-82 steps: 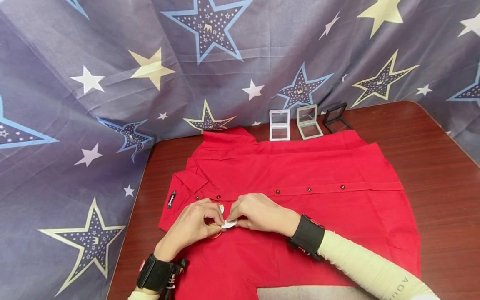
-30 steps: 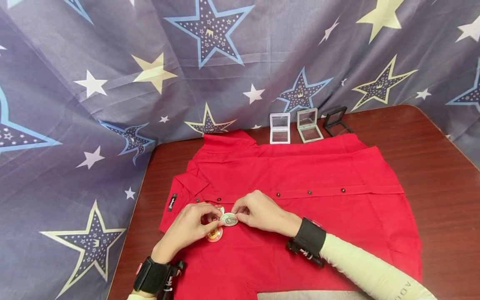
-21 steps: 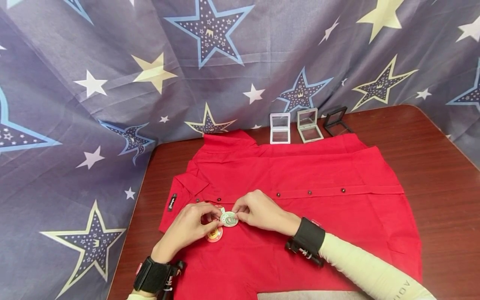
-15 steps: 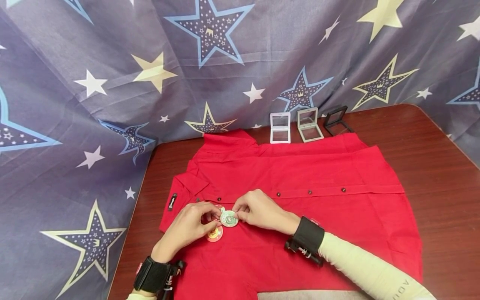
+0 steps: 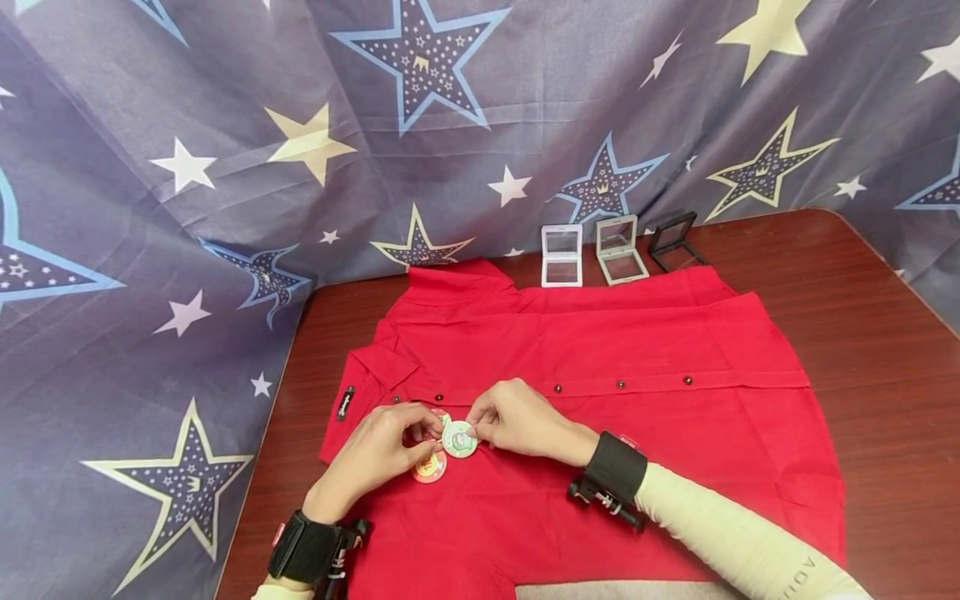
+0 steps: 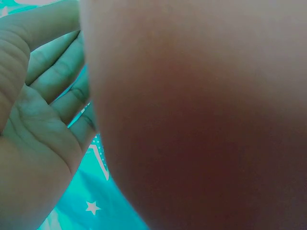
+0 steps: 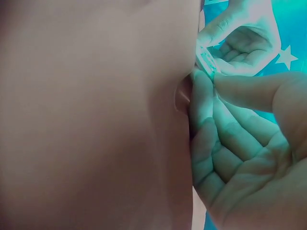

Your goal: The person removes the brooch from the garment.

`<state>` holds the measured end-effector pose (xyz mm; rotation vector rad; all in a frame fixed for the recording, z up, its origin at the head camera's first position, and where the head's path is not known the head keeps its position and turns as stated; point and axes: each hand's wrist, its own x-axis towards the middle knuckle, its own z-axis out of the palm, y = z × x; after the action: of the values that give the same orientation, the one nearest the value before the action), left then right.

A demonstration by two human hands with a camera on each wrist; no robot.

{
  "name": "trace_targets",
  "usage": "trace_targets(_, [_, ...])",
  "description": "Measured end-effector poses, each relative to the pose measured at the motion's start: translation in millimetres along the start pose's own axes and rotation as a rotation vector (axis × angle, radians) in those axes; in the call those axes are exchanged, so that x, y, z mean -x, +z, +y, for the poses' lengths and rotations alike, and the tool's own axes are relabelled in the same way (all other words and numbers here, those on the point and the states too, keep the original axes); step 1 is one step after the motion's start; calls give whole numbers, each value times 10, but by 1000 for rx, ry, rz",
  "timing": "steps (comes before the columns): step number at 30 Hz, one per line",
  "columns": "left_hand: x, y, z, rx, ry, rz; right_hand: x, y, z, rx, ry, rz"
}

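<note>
A red shirt (image 5: pixel 630 467) lies spread on the table, dark buttons along its front. Over its chest, a round white-and-green button badge (image 5: pixel 460 439) faces up toward the head camera. My left hand (image 5: pixel 382 442) pinches its left edge with thumb and forefinger; my right hand (image 5: pixel 521 421) pinches the right edge. In the right wrist view the badge (image 7: pixel 207 62) appears nearly side-on at my right fingertips. Two more round badges, one red and yellow (image 5: pixel 430 468) and one partly hidden (image 5: pixel 441 414), rest on the shirt beside my left fingers. The left wrist view hides the left fingertips.
Along the back of the brown table (image 5: pixel 885 375) stand three hinged display frames: white (image 5: pixel 562 272), pale grey-green (image 5: pixel 626 268) and black (image 5: pixel 688 250). A star-patterned curtain (image 5: pixel 517 100) hangs behind and on the left. A grey surface (image 5: pixel 622 590) shows at the front.
Between 2.7 and 1 second ago the badge turned from a tilted, edge-on pose to show its printed face. Since then it has tipped slightly more face-up; both hands have hardly moved.
</note>
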<state>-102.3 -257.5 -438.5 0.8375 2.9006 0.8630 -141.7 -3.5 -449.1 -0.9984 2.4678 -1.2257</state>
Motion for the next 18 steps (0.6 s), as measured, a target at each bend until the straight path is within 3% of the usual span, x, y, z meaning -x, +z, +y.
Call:
trace_targets(10, [-6,4,-24,1,4,-8,-16,-10,-6,-28,17,-48])
trace_targets(18, [-5,6,-33,27,5,-16,-23,-14,-22,-130,66,-126])
